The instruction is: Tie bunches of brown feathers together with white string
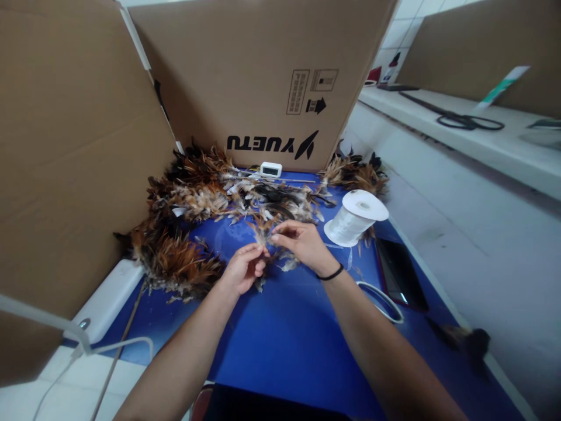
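Over the middle of the blue tabletop [280,333], my left hand [246,268] pinches the lower end of a small bunch of brown and pale feathers [262,231]. My right hand [302,242], with a dark band at the wrist, is closed with thumb and forefinger at the right side of the same bunch. Just behind the hands lies a loose spread of black, white and brown feathers [280,202]. A white spool of ribbon [356,219] stands on its end to the right of my right hand. My fingertips partly hide the bunch's base.
Thick feather bundles [170,257] line the left side, and another feather bundle [359,172] sits at the back right. A small digital timer [270,170] stands before the cardboard box [263,82]. At right are a dark phone [400,273] and a white ring [380,301]. Scissors [468,121] rest on a ledge.
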Available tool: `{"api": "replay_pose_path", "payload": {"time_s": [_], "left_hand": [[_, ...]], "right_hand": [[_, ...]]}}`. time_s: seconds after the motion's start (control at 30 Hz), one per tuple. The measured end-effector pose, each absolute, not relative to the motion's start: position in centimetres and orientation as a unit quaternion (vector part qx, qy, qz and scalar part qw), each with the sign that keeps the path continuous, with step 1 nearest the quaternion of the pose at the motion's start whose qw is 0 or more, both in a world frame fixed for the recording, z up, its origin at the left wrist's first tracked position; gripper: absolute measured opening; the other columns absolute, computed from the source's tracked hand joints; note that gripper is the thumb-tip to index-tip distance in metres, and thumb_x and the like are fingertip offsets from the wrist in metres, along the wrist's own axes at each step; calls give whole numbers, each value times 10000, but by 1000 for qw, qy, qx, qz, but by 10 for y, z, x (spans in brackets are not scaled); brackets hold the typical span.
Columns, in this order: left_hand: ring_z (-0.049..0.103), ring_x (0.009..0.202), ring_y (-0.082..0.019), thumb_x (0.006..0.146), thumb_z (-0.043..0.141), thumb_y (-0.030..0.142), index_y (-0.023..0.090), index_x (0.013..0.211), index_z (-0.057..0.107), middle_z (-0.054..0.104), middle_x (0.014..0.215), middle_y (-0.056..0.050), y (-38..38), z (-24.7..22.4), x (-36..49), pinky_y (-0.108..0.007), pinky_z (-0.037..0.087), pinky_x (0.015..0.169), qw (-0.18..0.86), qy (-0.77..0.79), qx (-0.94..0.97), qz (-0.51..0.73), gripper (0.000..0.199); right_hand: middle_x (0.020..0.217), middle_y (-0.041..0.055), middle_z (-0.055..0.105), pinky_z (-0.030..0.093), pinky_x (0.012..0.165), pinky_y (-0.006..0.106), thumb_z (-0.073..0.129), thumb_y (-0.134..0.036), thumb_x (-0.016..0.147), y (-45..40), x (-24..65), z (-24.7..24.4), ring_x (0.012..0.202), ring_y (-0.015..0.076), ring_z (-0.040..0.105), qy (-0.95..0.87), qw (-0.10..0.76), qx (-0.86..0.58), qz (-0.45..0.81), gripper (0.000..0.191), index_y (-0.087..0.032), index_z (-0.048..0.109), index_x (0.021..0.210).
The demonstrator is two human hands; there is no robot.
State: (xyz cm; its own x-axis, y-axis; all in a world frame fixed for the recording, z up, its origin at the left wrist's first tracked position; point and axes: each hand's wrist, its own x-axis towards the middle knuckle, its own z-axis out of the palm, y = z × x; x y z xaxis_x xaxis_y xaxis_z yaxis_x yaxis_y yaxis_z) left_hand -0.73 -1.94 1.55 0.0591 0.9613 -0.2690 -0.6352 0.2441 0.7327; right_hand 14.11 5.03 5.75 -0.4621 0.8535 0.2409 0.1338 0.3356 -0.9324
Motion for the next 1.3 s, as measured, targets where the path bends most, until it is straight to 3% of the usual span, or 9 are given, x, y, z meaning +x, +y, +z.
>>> {"api": "replay_pose_path", "payload": {"time_s": [0.8, 1.0, 1.17, 1.3], "left_hand": [[414, 390, -16, 636, 746, 255, 105, 698, 630, 554, 595, -1, -21, 16, -8, -128, 255, 323, 720, 377, 251, 526, 199], [464, 419, -52, 703, 693, 341, 121, 691, 643, 518, 601, 6, -19, 16, -5, -164, 337, 337, 590, 441, 352, 577, 226], [502, 499, -60, 744, 651, 366, 143, 695, 685, 545, 806, -29, -19, 12, -7, -190, 410, 354, 417, 467, 473, 620, 231], [494, 515, -47, 783, 615, 337, 143, 640, 668, 567, 947, -58, -19, 9, -11, -193, 431, 393, 324, 487, 520, 622, 247]], "right_hand": [[769, 7, 673, 460, 724, 259, 618, -189, 723, 54, 148, 54, 734, 131, 606, -793, 337, -268, 431, 47, -166, 652, 748], [811, 20, 684, 477, 734, 276, 645, -207, 711, 51, 150, 63, 756, 146, 618, -800, 333, -290, 406, 131, -166, 656, 835], [839, 39, 685, 501, 737, 294, 669, -223, 689, 54, 156, 68, 756, 152, 631, -764, 347, -320, 441, 246, -154, 633, 923], [796, 40, 684, 501, 714, 295, 678, -231, 675, 57, 158, 67, 737, 156, 629, -766, 314, -335, 451, 231, -149, 649, 890]]}}
